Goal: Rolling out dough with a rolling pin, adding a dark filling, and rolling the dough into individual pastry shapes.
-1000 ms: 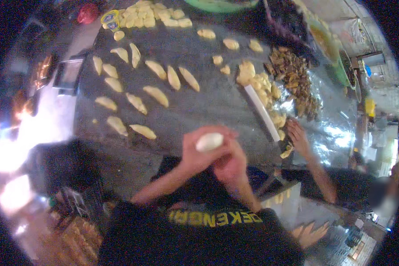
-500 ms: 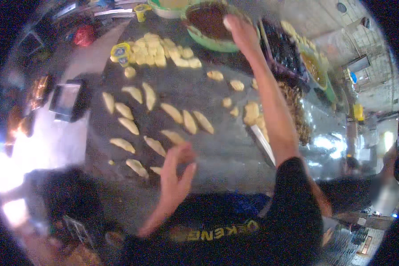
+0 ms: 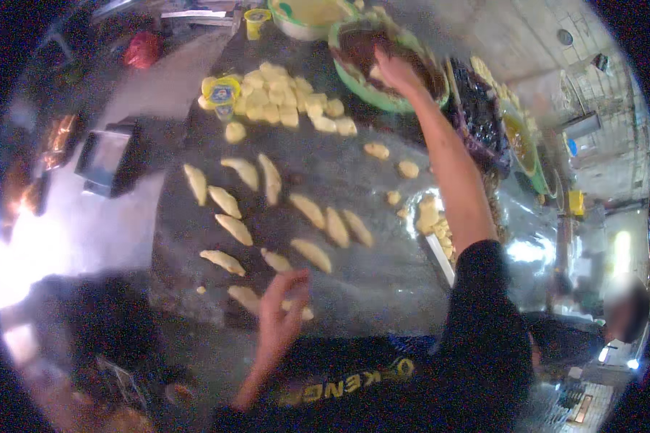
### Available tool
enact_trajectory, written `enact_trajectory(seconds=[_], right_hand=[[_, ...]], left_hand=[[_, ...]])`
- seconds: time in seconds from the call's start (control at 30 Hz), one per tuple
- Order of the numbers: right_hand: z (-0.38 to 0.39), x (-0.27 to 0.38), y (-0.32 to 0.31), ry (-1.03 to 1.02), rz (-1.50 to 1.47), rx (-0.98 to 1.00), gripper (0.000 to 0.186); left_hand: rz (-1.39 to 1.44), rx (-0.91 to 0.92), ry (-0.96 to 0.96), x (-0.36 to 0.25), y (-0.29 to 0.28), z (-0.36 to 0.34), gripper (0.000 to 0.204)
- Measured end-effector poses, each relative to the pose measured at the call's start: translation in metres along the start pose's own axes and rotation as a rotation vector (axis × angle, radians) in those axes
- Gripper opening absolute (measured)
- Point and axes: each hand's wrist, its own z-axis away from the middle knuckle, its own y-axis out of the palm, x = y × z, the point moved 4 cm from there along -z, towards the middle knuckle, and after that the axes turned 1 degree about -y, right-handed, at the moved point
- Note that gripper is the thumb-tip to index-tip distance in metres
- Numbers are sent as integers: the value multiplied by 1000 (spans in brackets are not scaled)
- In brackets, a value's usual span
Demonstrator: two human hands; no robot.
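My right hand [image 3: 397,72] reaches into a green basin [image 3: 386,102] of dark brown filling [image 3: 361,47]. Its fingers are closed on a small pale dough piece [image 3: 375,71], partly hidden by the hand. My left hand [image 3: 284,299] hovers at the near side of the dark table, fingers loosely bent and apart from the thumb, holding nothing visible. Beneath it lies a shaped dough piece [image 3: 306,314], partly covered. Several more pointed, spindle-shaped dough pieces [image 3: 308,211] are scattered over the table [image 3: 383,281] ahead of that hand.
Cut dough chunks [image 3: 271,94] cluster at the far left beside a yellow-rimmed cup [image 3: 222,92]. Another basin [image 3: 310,27] stands at the back. Under my right forearm are more dough lumps [image 3: 430,215] and a flat metal blade [image 3: 440,260]. A dark plastic-lined crate [image 3: 480,108] stands right of the filling.
My right hand has gone lower into the basin, with the dough piece still in its fingers. My left hand stays over the near dough pieces. The whole view has shifted slightly.
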Motion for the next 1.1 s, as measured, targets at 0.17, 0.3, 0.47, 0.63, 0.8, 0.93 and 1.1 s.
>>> enact_trajectory(seconds=[0.17,0.3,0.47,0.63,0.8,0.93,1.1], right_hand=[[83,-21,-5,-129,-383,-220,58],[256,-4,73,133,-1374,421,37],[437,29,119,82,-1095,315,33],[533,-12,132,529,-1249,459,32],[577,-54,91,436,-1173,351,35],[589,-67,86,351,-1216,22,33],[557,-103,23,263,-696,-69,31]], left_hand=[[101,126,-124,-8,20,-8,24],[640,122,-247,13,78,-9,29],[814,150,-821,58,116,62,34],[-457,634,-317,38,151,107,30],[55,326,-520,42,199,130,31],[671,309,-595,53,233,121,31],[676,284,-584,26,243,102,40]])
